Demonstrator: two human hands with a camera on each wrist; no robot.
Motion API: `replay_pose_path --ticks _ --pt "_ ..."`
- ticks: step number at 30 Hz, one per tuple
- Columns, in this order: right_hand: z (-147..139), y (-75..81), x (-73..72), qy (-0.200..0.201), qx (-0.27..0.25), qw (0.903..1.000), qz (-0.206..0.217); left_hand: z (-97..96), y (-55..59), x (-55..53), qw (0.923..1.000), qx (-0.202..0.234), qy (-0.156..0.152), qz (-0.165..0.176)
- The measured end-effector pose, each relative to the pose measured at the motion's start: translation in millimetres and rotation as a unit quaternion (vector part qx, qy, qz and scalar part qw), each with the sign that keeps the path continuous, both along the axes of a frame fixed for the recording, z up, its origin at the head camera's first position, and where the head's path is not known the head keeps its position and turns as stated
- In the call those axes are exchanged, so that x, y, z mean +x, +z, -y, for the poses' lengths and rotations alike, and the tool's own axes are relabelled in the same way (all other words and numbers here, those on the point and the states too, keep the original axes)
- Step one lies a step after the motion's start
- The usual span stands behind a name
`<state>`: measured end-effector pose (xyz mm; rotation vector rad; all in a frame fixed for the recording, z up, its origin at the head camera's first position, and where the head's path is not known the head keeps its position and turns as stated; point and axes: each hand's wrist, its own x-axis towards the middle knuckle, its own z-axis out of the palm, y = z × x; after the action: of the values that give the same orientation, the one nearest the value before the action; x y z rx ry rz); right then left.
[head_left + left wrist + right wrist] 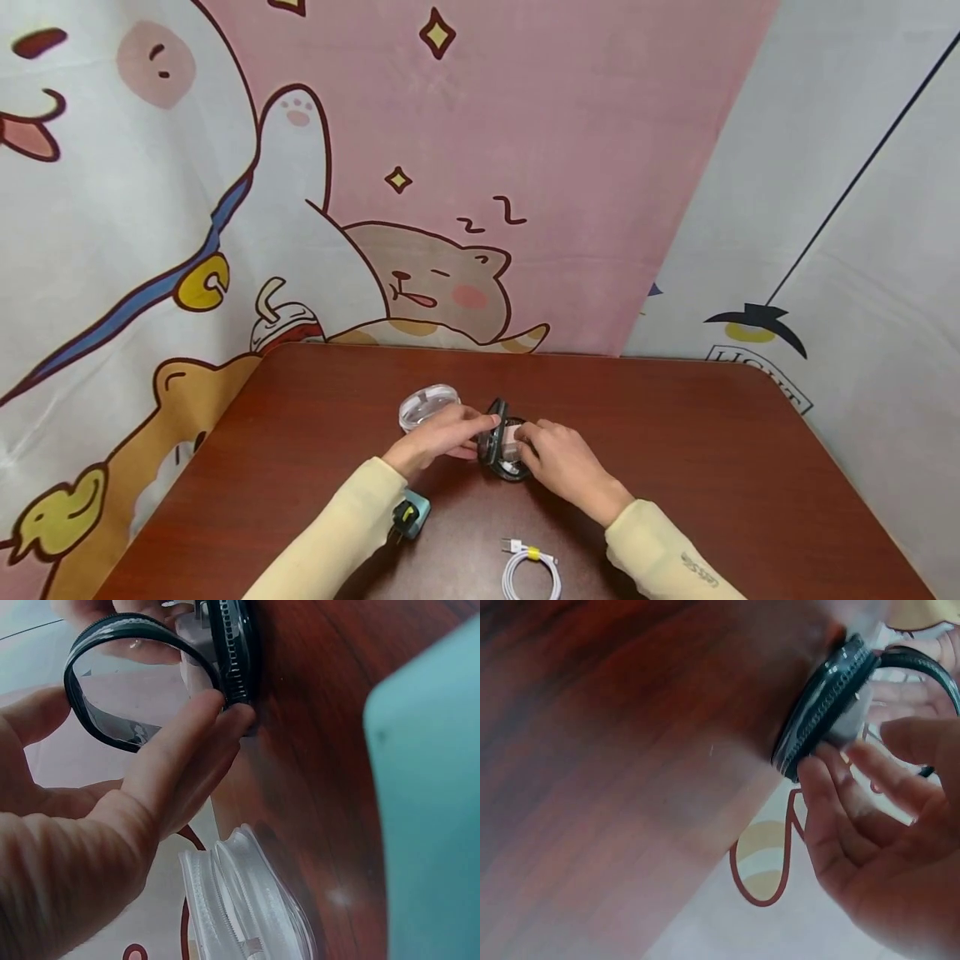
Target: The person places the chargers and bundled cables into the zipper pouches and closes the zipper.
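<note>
The left grip (441, 432) clamps the see-through lid (492, 442) of a round black-rimmed case (513, 477); inside, a pale block (511, 442) touches the right grip (564, 458), whether clamped I cannot tell.

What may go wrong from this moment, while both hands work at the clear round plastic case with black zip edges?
The small pale pink block, touched by the right hand, might slip or snag on its way in or out of the case. The left hand holds the lid upright; if released, it may drop onto the fingers. The cream left sleeve lies close to a teal boxy object and might knock it.
</note>
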<state>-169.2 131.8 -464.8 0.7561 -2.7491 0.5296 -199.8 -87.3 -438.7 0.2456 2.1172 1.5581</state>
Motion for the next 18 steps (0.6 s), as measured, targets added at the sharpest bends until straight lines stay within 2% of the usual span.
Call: replay_pose_path --ticks 5,7,14,18 --pt "-12 2.7 -1.4 0.034 -0.016 0.9973 0.064 0.5 1.0 0.1 1.0 -0.002 -0.008 -0.004" --pt "-17 4.0 -2.3 0.032 -0.032 0.9956 0.082 0.2 0.8 -0.1 1.0 -0.005 -0.007 -0.004" --pt "-38 10.6 -6.3 -0.046 -0.074 0.9933 0.076 -1.6 2.4 -1.6 0.9999 -0.011 0.001 -0.005" --pt "-51 12.4 -6.3 -0.07 -0.078 0.9915 0.077 -4.2 7.1 -1.4 0.9983 -0.052 -0.006 -0.028"
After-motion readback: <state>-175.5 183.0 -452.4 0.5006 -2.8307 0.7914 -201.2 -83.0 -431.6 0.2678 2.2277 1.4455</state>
